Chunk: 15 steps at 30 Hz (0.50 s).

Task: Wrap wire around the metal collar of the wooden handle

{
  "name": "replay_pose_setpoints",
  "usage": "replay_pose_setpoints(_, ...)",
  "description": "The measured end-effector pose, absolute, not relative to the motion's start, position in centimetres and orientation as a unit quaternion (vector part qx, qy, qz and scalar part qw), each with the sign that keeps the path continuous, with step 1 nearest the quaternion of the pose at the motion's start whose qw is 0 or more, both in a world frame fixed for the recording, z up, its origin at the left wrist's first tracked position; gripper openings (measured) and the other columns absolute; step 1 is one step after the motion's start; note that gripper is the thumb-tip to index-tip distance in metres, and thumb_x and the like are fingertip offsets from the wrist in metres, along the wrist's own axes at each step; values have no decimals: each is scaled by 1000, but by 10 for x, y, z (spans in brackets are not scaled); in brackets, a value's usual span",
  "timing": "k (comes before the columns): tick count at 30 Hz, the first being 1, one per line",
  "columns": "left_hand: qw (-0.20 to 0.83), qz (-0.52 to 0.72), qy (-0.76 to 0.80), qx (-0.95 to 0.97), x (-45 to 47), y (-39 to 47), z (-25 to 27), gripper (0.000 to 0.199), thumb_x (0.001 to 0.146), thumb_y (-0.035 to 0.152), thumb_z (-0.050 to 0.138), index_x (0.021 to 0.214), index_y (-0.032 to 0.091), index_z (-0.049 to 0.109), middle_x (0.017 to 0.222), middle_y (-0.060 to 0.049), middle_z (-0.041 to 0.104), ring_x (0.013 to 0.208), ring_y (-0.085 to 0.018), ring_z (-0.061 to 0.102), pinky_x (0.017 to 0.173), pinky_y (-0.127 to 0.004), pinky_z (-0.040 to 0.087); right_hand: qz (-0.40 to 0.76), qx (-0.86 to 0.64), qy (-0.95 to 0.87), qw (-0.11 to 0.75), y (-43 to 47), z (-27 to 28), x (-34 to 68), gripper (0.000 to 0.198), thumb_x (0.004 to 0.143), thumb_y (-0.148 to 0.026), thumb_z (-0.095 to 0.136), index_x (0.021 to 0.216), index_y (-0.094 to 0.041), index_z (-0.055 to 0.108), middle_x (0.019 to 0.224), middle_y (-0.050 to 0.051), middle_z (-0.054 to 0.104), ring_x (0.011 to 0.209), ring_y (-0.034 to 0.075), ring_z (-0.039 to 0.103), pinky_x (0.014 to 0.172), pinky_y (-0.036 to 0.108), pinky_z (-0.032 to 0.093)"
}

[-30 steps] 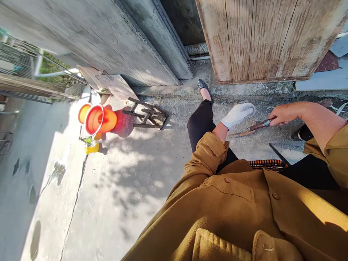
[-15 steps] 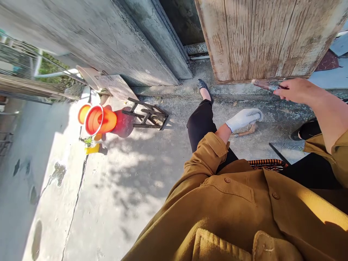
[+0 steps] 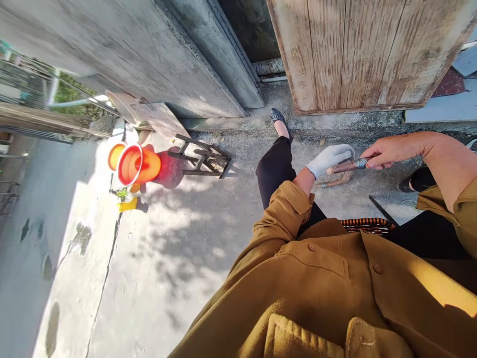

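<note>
My right hand (image 3: 395, 149), bare, is closed around a short wooden stick (image 3: 340, 168) bound with wire (image 3: 360, 163). The stick points left, and its blunt end lies just below my left hand (image 3: 331, 158). That hand wears a white knitted glove, and its fingers are curled round something greyish that I cannot make out. Whether the stick touches the glove I cannot tell. Beneath both, over the concrete, is a bent brown wooden piece (image 3: 337, 182) with a wire wrapping near its left end; part of it is hidden behind the stick.
A dark wooden stool frame (image 3: 203, 161) stands left of my foot. Beyond it are orange buckets (image 3: 130, 164) and a yellow pot (image 3: 127, 204). Ahead rise a plank door (image 3: 357, 54) and a grey wall (image 3: 149, 49). An orange-and-black woven seat edge (image 3: 367, 223) shows beneath me.
My right hand has brought the wire-bound stick down and left, from near the door's lower edge to beside the gloved hand. The gloved hand has shifted slightly left.
</note>
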<state>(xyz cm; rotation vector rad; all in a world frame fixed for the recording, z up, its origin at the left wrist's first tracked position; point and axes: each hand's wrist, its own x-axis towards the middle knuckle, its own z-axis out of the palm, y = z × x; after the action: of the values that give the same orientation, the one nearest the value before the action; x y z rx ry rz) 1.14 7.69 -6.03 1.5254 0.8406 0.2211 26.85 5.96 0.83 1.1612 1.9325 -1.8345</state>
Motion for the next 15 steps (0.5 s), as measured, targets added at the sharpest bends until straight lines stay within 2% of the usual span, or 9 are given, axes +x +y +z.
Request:
replay_pose_setpoints(4, 664, 107, 377, 637, 18, 70, -59, 29, 112, 40, 56, 105, 16, 70, 88, -2, 62, 72, -12, 50, 74, -27, 46, -561, 555, 608, -87, 66, 24, 279, 55, 106, -76, 63, 94, -22, 62, 87, 6, 66, 76, 17, 50, 77, 35, 42)
replay_pose_setpoints(6, 675, 109, 359, 635, 20, 66, -58, 27, 112, 37, 56, 105, 15, 70, 87, 0, 62, 70, -10, 48, 73, -25, 44, -472, 652, 584, -110, 72, 26, 286, 50, 112, -69, 56, 97, -22, 63, 91, 9, 69, 79, 18, 52, 79, 36, 42)
replay_pose_setpoints(7, 679, 109, 350, 636, 20, 65, -58, 26, 111, 36, 57, 104, 15, 70, 86, 0, 62, 70, -9, 48, 73, -25, 44, -417, 691, 585, -81, 75, 24, 288, 47, 113, -65, 56, 97, -21, 63, 92, 10, 71, 81, 19, 55, 79, 36, 42)
replay_pose_setpoints(10, 679, 104, 313, 656, 19, 63, -59, 25, 109, 36, 60, 103, 14, 71, 90, -1, 67, 74, -10, 54, 79, -26, 48, -290, 727, 618, 75, 82, 14, 289, 41, 113, -59, 57, 100, -21, 67, 103, 17, 75, 91, 26, 62, 81, 40, 40)
replay_pose_setpoints(13, 662, 97, 286, 686, 17, 61, -57, 29, 110, 38, 61, 102, 14, 75, 96, -5, 73, 83, -13, 62, 89, -29, 53, -285, 678, 646, 203, 79, 1, 280, 37, 114, -53, 55, 107, -20, 71, 115, 22, 77, 102, 31, 65, 84, 42, 40)
replay_pose_setpoints(15, 636, 86, 301, 705, 15, 61, -55, 28, 110, 36, 60, 103, 14, 76, 101, -6, 76, 90, -16, 66, 95, -30, 55, -317, 638, 655, 252, 72, -6, 271, 30, 112, -45, 59, 105, -20, 72, 113, 21, 77, 100, 30, 66, 84, 42, 40)
